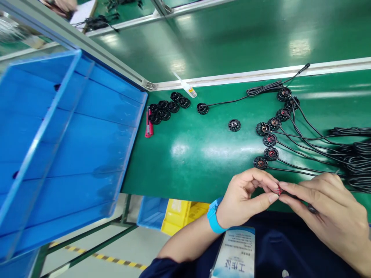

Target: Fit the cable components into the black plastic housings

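Just over the table's front edge, my left hand point(246, 193) and my right hand point(327, 204) meet fingertip to fingertip. Between them they pinch a small red part point(279, 189), mostly covered by the fingers. A dark object point(312, 209) shows under my right hand's fingers; its kind is hidden. Beyond the hands, several round black parts with copper or red centres, such as this black disc point(260, 162), trail black cables point(313, 158). One round black part point(234, 124) lies alone without a cable.
A large blue bin point(95, 154) leans at the left. Near it lie several black round parts point(164, 110), a red utility knife point(149, 123) and a white bottle point(189, 90). Coiled cables point(358, 162) are piled right. A yellow bin point(175, 216) stands below the green table point(185, 162).
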Action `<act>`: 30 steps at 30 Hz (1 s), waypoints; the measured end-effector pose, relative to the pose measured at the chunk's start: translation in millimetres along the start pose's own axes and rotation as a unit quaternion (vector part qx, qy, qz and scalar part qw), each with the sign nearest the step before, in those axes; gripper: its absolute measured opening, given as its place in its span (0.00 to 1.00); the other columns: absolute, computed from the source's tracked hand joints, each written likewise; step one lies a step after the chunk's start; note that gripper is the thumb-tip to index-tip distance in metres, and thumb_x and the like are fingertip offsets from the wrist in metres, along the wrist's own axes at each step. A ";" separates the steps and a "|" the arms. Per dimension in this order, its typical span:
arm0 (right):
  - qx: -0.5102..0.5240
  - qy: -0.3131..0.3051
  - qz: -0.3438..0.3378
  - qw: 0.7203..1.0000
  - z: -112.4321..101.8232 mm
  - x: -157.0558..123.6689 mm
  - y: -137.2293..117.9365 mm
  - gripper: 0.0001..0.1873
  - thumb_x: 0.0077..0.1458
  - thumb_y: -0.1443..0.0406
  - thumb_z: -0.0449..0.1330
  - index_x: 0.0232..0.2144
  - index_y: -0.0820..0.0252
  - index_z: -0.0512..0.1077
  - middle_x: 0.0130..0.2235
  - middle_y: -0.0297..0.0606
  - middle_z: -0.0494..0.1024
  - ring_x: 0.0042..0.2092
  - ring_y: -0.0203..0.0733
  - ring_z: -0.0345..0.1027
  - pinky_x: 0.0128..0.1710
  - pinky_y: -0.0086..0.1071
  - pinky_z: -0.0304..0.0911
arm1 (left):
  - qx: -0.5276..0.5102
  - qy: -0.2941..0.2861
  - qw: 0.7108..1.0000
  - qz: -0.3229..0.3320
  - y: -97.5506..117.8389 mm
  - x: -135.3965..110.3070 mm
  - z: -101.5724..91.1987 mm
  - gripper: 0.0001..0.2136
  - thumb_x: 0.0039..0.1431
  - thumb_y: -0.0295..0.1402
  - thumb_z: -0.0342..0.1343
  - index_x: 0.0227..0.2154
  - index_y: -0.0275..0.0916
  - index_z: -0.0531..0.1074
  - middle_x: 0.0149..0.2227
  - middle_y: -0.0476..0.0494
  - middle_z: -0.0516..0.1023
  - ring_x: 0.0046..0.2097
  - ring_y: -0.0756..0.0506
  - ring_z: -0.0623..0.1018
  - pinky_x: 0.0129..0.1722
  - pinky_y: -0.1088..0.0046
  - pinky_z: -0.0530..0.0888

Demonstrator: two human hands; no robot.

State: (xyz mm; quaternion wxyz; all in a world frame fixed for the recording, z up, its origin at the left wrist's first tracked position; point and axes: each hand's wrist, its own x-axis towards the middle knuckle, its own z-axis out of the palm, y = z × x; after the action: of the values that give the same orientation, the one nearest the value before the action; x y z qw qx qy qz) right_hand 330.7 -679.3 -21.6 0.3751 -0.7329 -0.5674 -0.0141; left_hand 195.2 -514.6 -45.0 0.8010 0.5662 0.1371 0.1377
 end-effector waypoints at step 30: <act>0.389 0.207 0.246 0.863 -25.8 3.6 39.3 0.17 0.72 0.56 0.49 0.29 0.51 0.55 0.28 0.28 0.39 0.25 0.42 0.40 0.25 0.38 0.44 | 0.688 0.033 0.690 0.221 11.9 79.5 -107.7 0.15 0.76 0.40 0.53 0.58 0.44 0.77 0.56 0.41 0.82 0.57 0.33 0.81 0.58 0.47 0.79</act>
State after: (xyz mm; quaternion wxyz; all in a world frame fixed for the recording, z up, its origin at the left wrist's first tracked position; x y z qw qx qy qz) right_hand 375.5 -693.9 -22.5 0.7299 -0.6234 -0.2375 0.1492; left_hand 227.5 -387.2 -73.4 0.1285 0.9679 0.0906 0.1963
